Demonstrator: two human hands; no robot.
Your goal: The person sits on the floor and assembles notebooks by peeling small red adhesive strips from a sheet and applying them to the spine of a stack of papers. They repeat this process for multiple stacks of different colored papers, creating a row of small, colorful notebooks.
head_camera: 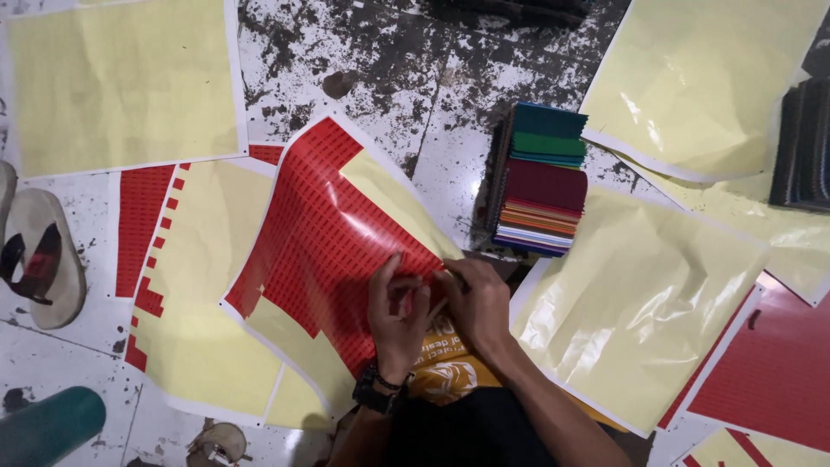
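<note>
A sheet of small red stickers on yellow backing lies tilted on the speckled floor in front of me. My left hand, with a dark beaded wristband, pinches a small red sticker at the sheet's lower right edge. My right hand meets it there, fingertips touching the same spot. Under both hands sits an orange booklet with white markings. Whether the sticker is fully off the sheet I cannot tell.
A stack of coloured swatch cards stands right of the sheet. Bare yellow backing sheets lie at top left, top right and right. Another partly stripped sheet is left; a sandal far left; full red sheet lower right.
</note>
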